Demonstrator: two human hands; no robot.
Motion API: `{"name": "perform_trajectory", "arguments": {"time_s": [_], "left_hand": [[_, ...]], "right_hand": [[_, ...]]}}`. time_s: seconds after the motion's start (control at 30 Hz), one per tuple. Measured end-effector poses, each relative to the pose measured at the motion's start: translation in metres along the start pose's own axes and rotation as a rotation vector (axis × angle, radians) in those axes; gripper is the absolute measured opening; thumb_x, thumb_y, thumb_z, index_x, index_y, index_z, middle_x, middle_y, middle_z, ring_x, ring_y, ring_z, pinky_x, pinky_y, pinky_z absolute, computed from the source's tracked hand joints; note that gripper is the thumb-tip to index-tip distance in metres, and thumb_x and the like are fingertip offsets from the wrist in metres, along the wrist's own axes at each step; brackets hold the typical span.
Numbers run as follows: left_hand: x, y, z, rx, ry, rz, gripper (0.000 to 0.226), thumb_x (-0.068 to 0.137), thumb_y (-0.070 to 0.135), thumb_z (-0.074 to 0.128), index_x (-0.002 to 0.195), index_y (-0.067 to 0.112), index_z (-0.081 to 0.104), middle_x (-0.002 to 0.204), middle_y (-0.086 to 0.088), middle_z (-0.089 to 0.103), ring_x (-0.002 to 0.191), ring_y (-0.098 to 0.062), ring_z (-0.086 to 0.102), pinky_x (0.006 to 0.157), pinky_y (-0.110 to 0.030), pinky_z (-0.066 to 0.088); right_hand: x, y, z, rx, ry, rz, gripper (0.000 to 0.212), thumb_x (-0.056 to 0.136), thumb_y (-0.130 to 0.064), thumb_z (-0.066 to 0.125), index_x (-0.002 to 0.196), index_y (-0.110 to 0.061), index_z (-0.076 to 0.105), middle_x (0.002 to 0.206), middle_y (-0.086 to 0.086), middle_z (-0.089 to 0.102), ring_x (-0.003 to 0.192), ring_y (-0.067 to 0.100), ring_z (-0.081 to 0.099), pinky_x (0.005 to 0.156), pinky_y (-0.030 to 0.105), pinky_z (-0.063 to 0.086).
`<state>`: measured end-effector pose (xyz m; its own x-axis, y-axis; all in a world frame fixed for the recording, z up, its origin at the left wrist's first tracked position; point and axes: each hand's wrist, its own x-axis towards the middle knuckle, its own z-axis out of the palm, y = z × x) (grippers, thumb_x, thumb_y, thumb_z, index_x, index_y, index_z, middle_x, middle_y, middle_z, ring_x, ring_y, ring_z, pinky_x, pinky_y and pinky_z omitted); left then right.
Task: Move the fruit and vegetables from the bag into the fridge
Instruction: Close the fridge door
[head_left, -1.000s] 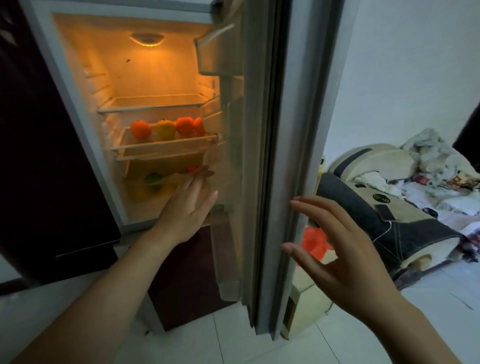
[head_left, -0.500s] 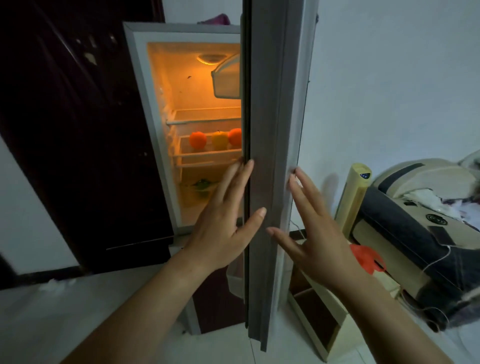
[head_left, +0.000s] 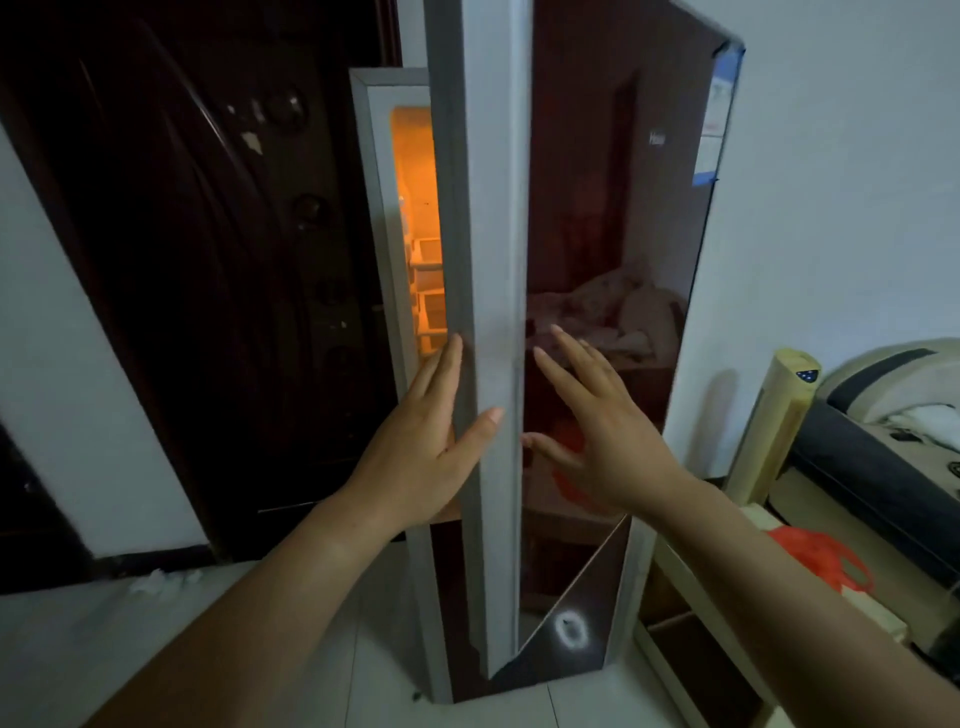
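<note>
Tall fridge (head_left: 371, 218) with upright door (head_left: 485, 249) almost shut, long edge vertical and facing the viewer. Left hand (head_left: 421, 457) flat along that edge's inner side, fingers straight, thumb across it. Right hand (head_left: 608, 441) spread wide and holding nothing at the dark glossy front, probably better placed for a closing push. No fruit or vegetables visible through the lit gap. Pale tiled floor (head_left: 218, 613). Orange bag (head_left: 815, 561) on low shelving, far right.
</note>
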<state>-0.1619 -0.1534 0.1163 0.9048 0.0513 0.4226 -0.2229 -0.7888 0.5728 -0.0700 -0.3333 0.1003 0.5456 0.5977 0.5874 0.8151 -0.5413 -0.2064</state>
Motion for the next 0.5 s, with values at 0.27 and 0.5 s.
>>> {"name": "perform_trajectory", "arguments": {"time_s": [0.27,0.5], "left_hand": [[0.049,-0.058,0.009,-0.069,0.260,-0.139,0.085,0.089,0.052,0.045,0.146,0.033,-0.015,0.157,0.012,-0.006,0.144,-0.011,0.011,0.115,-0.045,0.025],[0.101,-0.109,0.008,-0.004,0.457,-0.182,0.094,0.078,0.056,0.057,0.148,0.030,0.000,0.155,0.001,0.019,0.140,-0.013,0.027,0.110,-0.044,0.035]], "right_hand": [[0.077,0.039,0.059,-0.055,0.082,-0.036,0.095,0.075,-0.041,0.071,0.148,-0.021,0.015,0.157,0.003,-0.005,0.144,0.025,-0.001,0.112,0.048,0.024],[0.135,0.079,0.091,-0.091,0.091,-0.120,0.101,0.070,-0.042,0.075,0.147,-0.029,0.013,0.156,-0.003,-0.007,0.143,0.024,-0.007,0.112,0.053,0.010]]}}
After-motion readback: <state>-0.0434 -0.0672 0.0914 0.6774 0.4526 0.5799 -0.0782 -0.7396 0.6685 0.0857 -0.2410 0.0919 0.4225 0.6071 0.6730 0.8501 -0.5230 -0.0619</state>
